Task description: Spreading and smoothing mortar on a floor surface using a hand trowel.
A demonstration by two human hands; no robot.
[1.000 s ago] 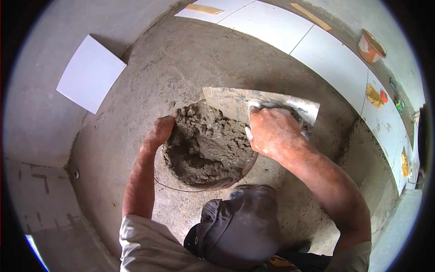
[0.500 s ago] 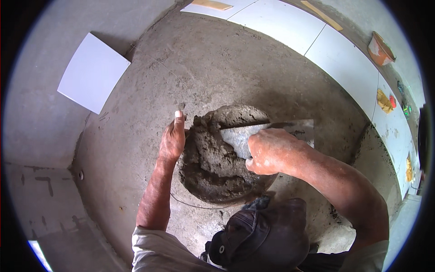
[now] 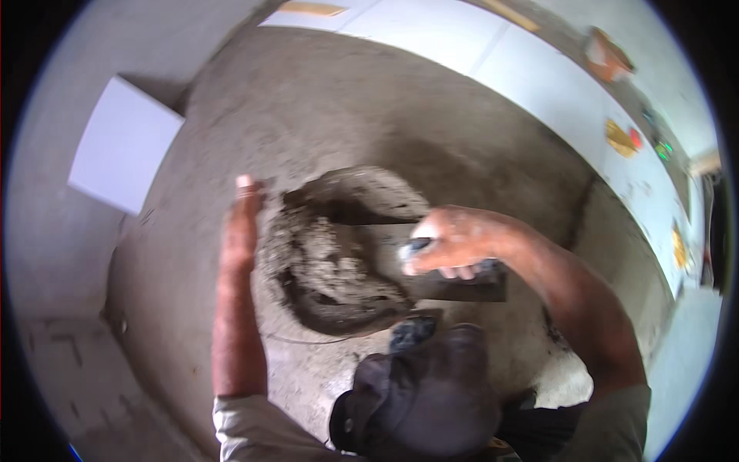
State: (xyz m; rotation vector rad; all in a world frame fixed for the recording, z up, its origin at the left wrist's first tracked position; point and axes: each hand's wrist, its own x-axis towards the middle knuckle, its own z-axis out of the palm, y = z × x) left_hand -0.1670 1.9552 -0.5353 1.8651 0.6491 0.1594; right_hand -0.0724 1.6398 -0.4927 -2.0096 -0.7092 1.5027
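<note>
A round mass of wet grey mortar (image 3: 327, 262) is in front of me, lumpy on the left and hollowed out in its upper middle. My right hand (image 3: 450, 242) is closed round the dark handle of a flat, rectangular finishing trowel (image 3: 462, 289). The blade's left part reaches into the mortar, and its right part sticks out past the edge. My left hand (image 3: 243, 223) hovers beside the mortar's left edge, thumb pointing up. Motion blurs it and its other fingers are hidden. A small dark lump (image 3: 413, 333) rests just below the mortar.
Large white tiles (image 3: 550, 92) run along the far and right side. Another white tile (image 3: 127, 145) leans against the left wall. An orange bucket (image 3: 608, 55) stands behind the laid tiles. A dark cap (image 3: 423, 393) fills the lower middle. Bare concrete floor (image 3: 323, 100) surrounds the mortar.
The whole view has shifted. My right hand has turned and drawn the trowel lower relative to the mortar. My left hand has moved away from the mortar's edge, leftward.
</note>
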